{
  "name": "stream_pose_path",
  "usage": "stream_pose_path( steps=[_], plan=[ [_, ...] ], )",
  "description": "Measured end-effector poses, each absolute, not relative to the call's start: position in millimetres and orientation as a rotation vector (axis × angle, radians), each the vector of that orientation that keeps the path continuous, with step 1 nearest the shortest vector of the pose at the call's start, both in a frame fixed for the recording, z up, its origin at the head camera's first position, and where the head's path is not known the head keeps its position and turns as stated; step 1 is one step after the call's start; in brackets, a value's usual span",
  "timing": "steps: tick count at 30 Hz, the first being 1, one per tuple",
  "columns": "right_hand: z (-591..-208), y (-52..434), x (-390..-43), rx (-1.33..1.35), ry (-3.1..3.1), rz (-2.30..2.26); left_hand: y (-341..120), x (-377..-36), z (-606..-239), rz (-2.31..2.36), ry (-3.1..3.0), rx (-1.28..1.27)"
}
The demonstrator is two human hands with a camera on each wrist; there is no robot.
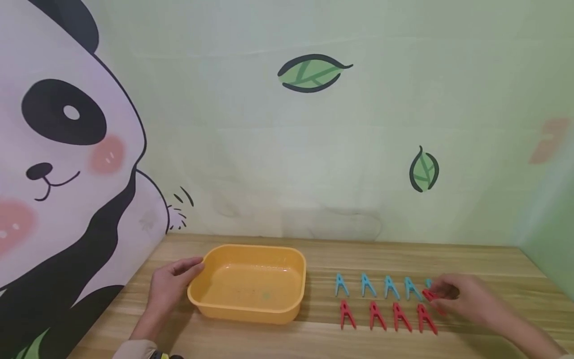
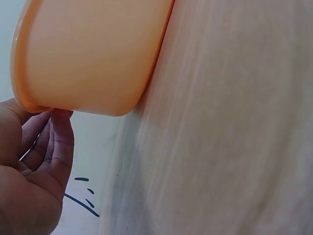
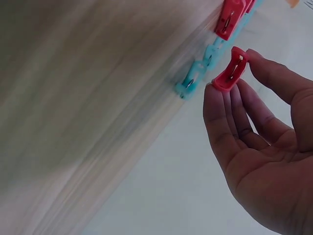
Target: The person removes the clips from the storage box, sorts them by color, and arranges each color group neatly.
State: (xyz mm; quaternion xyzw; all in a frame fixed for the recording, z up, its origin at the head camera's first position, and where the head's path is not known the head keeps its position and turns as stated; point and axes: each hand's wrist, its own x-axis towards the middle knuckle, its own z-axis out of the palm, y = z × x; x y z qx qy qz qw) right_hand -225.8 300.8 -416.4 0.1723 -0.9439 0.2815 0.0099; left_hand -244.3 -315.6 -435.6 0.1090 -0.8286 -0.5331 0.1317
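Note:
An empty orange plastic tub sits on the wooden table. My left hand rests against its left rim, fingers straight under the lip. To the right lie a row of several blue clothespins and a row of several red ones. My right hand is at the right end of the rows and pinches a red clothespin between thumb and fingertips, just off the table.
A wall with a panda and leaf drawings rises right behind the table. Bare wood lies between the tub and the clothespin rows and along the front edge.

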Motion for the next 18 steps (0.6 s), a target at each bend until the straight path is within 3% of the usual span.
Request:
stream_pose_path(
  steps=[18],
  plan=[
    [-431.4, 313.4, -216.2, 0.45, -3.033, 0.877, -316.4, -245.0, -436.9, -1.526, -2.406, 0.312]
  ],
)
